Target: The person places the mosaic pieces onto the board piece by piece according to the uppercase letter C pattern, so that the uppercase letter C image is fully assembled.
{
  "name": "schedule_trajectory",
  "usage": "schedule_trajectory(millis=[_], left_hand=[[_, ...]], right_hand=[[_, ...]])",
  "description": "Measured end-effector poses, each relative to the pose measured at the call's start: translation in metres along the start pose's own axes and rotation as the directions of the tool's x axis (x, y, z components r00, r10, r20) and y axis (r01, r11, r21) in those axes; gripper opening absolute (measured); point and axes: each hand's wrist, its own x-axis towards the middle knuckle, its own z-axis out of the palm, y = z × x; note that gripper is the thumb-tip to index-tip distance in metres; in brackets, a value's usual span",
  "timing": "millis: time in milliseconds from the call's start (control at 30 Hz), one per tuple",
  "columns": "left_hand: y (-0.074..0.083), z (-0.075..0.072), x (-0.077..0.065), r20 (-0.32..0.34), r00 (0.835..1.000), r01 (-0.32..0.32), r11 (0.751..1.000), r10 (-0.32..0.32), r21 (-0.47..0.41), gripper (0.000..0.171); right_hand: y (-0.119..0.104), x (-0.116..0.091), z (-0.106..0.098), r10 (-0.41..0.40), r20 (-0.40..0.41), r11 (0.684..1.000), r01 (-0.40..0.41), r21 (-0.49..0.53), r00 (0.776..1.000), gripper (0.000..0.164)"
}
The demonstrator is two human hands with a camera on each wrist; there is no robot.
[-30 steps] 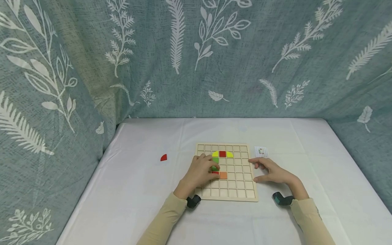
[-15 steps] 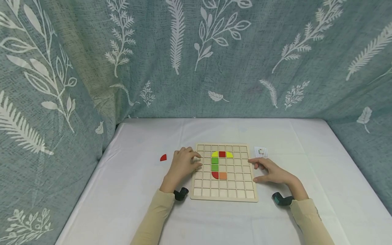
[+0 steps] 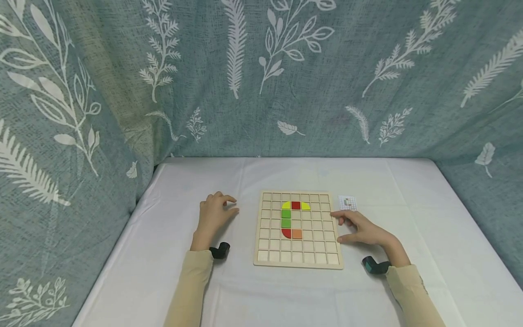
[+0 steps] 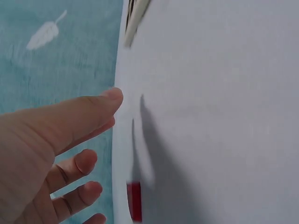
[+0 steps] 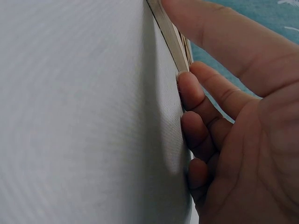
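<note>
My left hand point(image 3: 213, 213) hovers over the table left of the wooden grid board point(image 3: 269, 262), thumb and fingertips apart with nothing between them. Below its fingers in the left wrist view lies a red quarter-round tile point(image 4: 134, 201), which the hand hides in the head view. My right hand point(image 3: 363, 228) rests at the board's right edge, index fingertip and thumb touching the rim. Set in the board's cells are yellow quarter-rounds point(image 3: 305, 206), a red square point(image 3: 296, 205), green squares point(image 3: 286, 218), a red quarter-round point(image 3: 286, 233) and an orange square point(image 3: 297, 234).
A small printed pattern card point(image 3: 347, 202) lies beyond the right hand, close to the board's right edge. White cloth covers the table point(image 3: 278, 299). A blue-green leaf-patterned curtain point(image 3: 261, 81) hangs behind and along both sides.
My left hand has moved left from the board's tiles, past its left edge, to over the loose red quarter-round tile. The right hand has stayed at the board's right rim.
</note>
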Motion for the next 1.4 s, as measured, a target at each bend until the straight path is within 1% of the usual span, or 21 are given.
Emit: schedule_trajectory(millis=[100, 233, 367, 667, 833, 1000, 1133, 1233, 1400], left_hand=[[-0.010, -0.004, -0.001, 0.001, 1.000, 0.005, 1.000, -0.005, -0.007, 0.029], [-0.019, -0.010, -0.002, 0.024, 1.000, -0.005, 1.000, 0.005, 0.002, 0.029], [-0.026, -0.016, -0.004, 0.053, 0.999, -0.014, 1.000, 0.013, 0.015, 0.029], [-0.037, -0.024, -0.006, 0.103, 0.995, 0.004, 1.000, -0.002, -0.023, 0.030], [-0.042, -0.028, -0.007, 0.153, 0.988, 0.007, 1.000, -0.003, -0.022, 0.033], [-0.044, -0.034, -0.008, 0.189, 0.982, 0.007, 1.000, -0.002, -0.027, 0.033], [-0.045, -0.036, -0.008, 0.212, 0.977, 0.008, 1.000, -0.002, -0.028, 0.033], [-0.047, -0.037, -0.008, 0.217, 0.976, 0.004, 1.000, 0.003, -0.031, 0.032], [-0.049, -0.037, -0.007, 0.195, 0.981, 0.001, 1.000, 0.004, -0.027, 0.030]], right_hand=[[0.000, 0.000, 0.000, 0.017, 0.003, 1.000, -0.017, 0.004, 1.000, 0.065], [0.001, 0.000, -0.001, 0.018, 0.005, 1.000, -0.018, 0.006, 1.000, 0.065], [0.001, 0.001, -0.001, 0.006, 0.003, 1.000, -0.006, 0.009, 1.000, 0.065], [0.002, 0.001, 0.000, 0.022, 0.007, 1.000, -0.022, 0.022, 1.000, 0.065], [0.001, 0.000, -0.001, 0.022, 0.005, 1.000, -0.022, 0.013, 1.000, 0.065], [-0.001, 0.000, -0.001, 0.014, 0.004, 1.000, -0.014, 0.007, 1.000, 0.065], [-0.003, 0.001, -0.001, 0.026, 0.003, 1.000, -0.026, 0.003, 1.000, 0.066], [-0.003, 0.000, -0.001, 0.036, 0.002, 0.999, -0.036, 0.002, 0.999, 0.066], [-0.002, 0.000, -0.001, 0.040, 0.002, 0.999, -0.040, 0.014, 0.999, 0.066]])
